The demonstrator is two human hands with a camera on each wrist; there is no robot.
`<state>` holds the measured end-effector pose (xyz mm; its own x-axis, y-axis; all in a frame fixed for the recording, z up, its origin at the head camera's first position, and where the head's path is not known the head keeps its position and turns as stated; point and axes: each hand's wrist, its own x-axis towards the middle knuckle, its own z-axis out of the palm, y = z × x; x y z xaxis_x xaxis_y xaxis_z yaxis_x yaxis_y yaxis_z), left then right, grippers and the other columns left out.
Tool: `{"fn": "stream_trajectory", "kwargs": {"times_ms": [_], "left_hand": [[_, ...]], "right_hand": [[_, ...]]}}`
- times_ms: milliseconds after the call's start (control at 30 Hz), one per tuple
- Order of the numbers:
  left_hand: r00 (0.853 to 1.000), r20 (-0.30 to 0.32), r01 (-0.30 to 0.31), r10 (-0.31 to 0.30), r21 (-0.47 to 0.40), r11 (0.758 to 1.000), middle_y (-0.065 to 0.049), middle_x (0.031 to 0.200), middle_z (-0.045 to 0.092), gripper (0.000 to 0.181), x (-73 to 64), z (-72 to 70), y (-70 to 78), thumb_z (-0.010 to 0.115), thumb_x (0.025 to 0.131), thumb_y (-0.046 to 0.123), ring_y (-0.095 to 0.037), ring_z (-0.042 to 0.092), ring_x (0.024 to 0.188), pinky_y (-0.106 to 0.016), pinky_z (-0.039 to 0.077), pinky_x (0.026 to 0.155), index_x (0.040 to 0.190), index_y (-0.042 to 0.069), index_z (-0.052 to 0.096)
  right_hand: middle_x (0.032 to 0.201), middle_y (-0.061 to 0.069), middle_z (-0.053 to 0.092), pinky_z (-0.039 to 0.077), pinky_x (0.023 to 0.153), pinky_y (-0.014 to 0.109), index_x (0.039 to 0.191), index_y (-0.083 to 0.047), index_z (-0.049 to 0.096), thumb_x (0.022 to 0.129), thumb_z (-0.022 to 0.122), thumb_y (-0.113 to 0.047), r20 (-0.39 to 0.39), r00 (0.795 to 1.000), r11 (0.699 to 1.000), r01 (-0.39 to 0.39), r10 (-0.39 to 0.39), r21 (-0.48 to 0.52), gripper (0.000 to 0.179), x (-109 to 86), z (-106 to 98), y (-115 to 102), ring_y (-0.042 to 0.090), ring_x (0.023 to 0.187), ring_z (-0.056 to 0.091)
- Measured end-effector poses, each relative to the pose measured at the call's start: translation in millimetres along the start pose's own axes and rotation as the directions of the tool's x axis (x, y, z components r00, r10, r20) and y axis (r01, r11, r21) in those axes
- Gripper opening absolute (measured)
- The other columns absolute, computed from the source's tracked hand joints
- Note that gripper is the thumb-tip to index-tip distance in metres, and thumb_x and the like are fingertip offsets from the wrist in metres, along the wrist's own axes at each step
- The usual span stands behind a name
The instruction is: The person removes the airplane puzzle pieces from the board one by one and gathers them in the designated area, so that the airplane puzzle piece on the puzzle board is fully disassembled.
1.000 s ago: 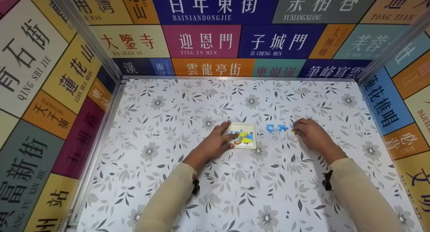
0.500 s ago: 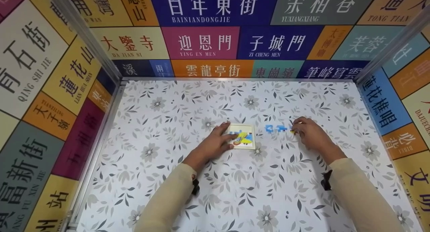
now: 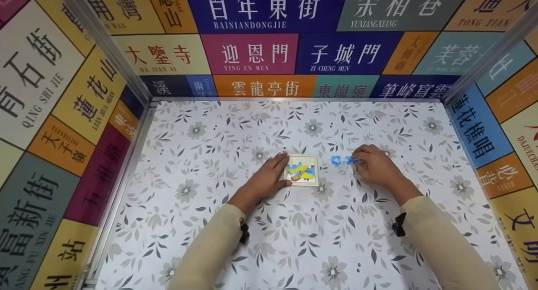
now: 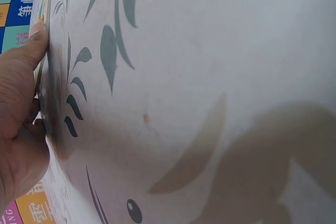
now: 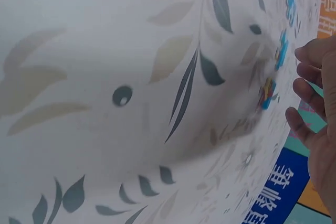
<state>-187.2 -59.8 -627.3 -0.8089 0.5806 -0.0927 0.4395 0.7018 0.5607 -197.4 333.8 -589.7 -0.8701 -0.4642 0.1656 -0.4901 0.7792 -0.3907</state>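
Note:
A small square jigsaw puzzle board point(image 3: 311, 182) with a pale frame lies mid-table, with a yellow airplane picture partly filling it. My left hand point(image 3: 265, 177) rests along its left side, fingers fairly straight and the thumb by the lower corner. To the right lie loose puzzle pieces: a blue one point(image 3: 335, 160) and a second blue one point(image 3: 349, 159). My right hand point(image 3: 377, 166) hovers at the second piece, fingers loosely bent. In the right wrist view its fingers are apart from the pieces, and a third, multicoloured piece point(image 5: 268, 94) lies below them.
A white table cover point(image 3: 252, 248) printed with grey leaves and flowers spreads all around. Panels with coloured blocks and lettering point(image 3: 252, 54) wall the back and both sides, and metal rails point(image 3: 122, 42) run along the corners.
My right hand has moved left from the rightmost piece to the middle blue one. A finger of my left hand has drawn back off the airplane picture; that hand otherwise stays by the board.

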Motion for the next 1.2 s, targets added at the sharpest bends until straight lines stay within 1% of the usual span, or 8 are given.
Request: {"fn": "stream_trajectory", "kwargs": {"times_ms": [200, 367, 567, 767, 833, 933, 1067, 1200], "left_hand": [[1.000, 0.009, -0.002, 0.002, 0.017, 1.000, -0.015, 0.185, 0.021, 0.081, -1.2, -1.3, 0.1, 0.063, 0.113, 0.041, -0.034, 0.020, 0.173, -0.048, 0.021, 0.141, 0.175, 0.002, 0.028], [1.000, 0.014, -0.006, 0.006, 0.003, 1.000, -0.014, 0.186, 0.021, 0.080, -1.8, -0.4, -1.2, 0.062, 0.113, 0.042, -0.033, 0.020, 0.173, -0.049, 0.022, 0.141, 0.175, 0.002, 0.028], [1.000, 0.013, -0.007, 0.007, 0.003, 1.000, -0.013, 0.186, 0.021, 0.080, -1.4, 0.0, -2.4, 0.062, 0.113, 0.043, -0.033, 0.020, 0.173, -0.049, 0.023, 0.141, 0.175, 0.003, 0.029], [1.000, 0.009, 0.014, -0.015, 0.043, 0.999, -0.009, 0.186, 0.021, 0.082, 1.1, -0.8, -3.1, 0.063, 0.112, 0.046, -0.031, 0.022, 0.173, -0.047, 0.025, 0.140, 0.175, 0.006, 0.029], [1.000, 0.006, 0.018, -0.018, 0.049, 0.999, -0.008, 0.186, 0.022, 0.082, 2.0, -1.6, -3.2, 0.063, 0.112, 0.047, -0.031, 0.024, 0.172, -0.047, 0.025, 0.140, 0.175, 0.007, 0.029], [1.000, 0.004, 0.014, -0.014, 0.050, 0.999, -0.009, 0.186, 0.023, 0.082, 2.7, -2.5, -3.2, 0.064, 0.112, 0.046, -0.032, 0.025, 0.172, -0.047, 0.025, 0.140, 0.175, 0.007, 0.030], [1.000, -0.003, 0.003, -0.003, 0.048, 0.999, -0.010, 0.185, 0.026, 0.081, 2.5, -2.3, -3.7, 0.065, 0.112, 0.045, -0.033, 0.027, 0.171, -0.048, 0.027, 0.140, 0.174, 0.007, 0.033], [1.000, -0.012, -0.001, 0.002, 0.055, 0.999, -0.009, 0.184, 0.027, 0.080, 1.9, -1.4, -4.6, 0.066, 0.111, 0.046, -0.033, 0.029, 0.170, -0.049, 0.028, 0.139, 0.174, 0.007, 0.035]], "right_hand": [[0.125, 0.021, 0.074, 0.057, 0.099, 0.063, 0.119, 0.005, 0.080, 0.098, 0.076, -0.004, 0.018, 0.999, 0.999, 0.030, -0.030, 0.010, 0.023, 11.0, 6, -12, 0.045, 0.113, 0.067], [0.127, 0.021, 0.074, 0.056, 0.102, 0.063, 0.123, 0.005, 0.079, 0.100, 0.077, -0.009, 0.058, 0.998, 0.999, 0.012, -0.014, 0.031, 0.027, 16.6, 12, -22, 0.044, 0.115, 0.067], [0.125, 0.019, 0.074, 0.057, 0.097, 0.064, 0.125, 0.002, 0.079, 0.099, 0.081, -0.016, 0.068, 0.997, 1.000, 0.023, -0.025, 0.020, 0.032, 21.1, 20, -33, 0.042, 0.112, 0.067], [0.127, 0.019, 0.074, 0.057, 0.092, 0.067, 0.126, 0.001, 0.079, 0.099, 0.081, -0.022, 0.074, 0.995, 0.998, 0.066, -0.067, 0.006, 0.035, 29.0, 27, -45, 0.042, 0.111, 0.067], [0.127, 0.020, 0.073, 0.057, 0.099, 0.068, 0.126, 0.002, 0.079, 0.100, 0.080, -0.022, 0.080, 0.993, 0.996, 0.088, -0.088, 0.011, 0.036, 32.4, 30, -49, 0.044, 0.114, 0.068], [0.128, 0.020, 0.072, 0.055, 0.099, 0.071, 0.128, 0.001, 0.078, 0.101, 0.079, -0.023, 0.092, 0.989, 0.993, 0.116, -0.118, 0.027, 0.036, 36.6, 35, -57, 0.044, 0.118, 0.067], [0.126, 0.019, 0.070, 0.055, 0.089, 0.066, 0.127, 0.000, 0.079, 0.101, 0.080, -0.023, 0.096, 0.982, 0.986, 0.162, -0.166, 0.048, 0.035, 42.4, 43, -67, 0.041, 0.110, 0.066], [0.126, 0.017, 0.070, 0.055, 0.091, 0.063, 0.127, -0.002, 0.079, 0.101, 0.081, -0.024, 0.121, 0.977, 0.983, 0.167, -0.175, 0.070, 0.034, 48.7, 50, -78, 0.038, 0.109, 0.065]]}}
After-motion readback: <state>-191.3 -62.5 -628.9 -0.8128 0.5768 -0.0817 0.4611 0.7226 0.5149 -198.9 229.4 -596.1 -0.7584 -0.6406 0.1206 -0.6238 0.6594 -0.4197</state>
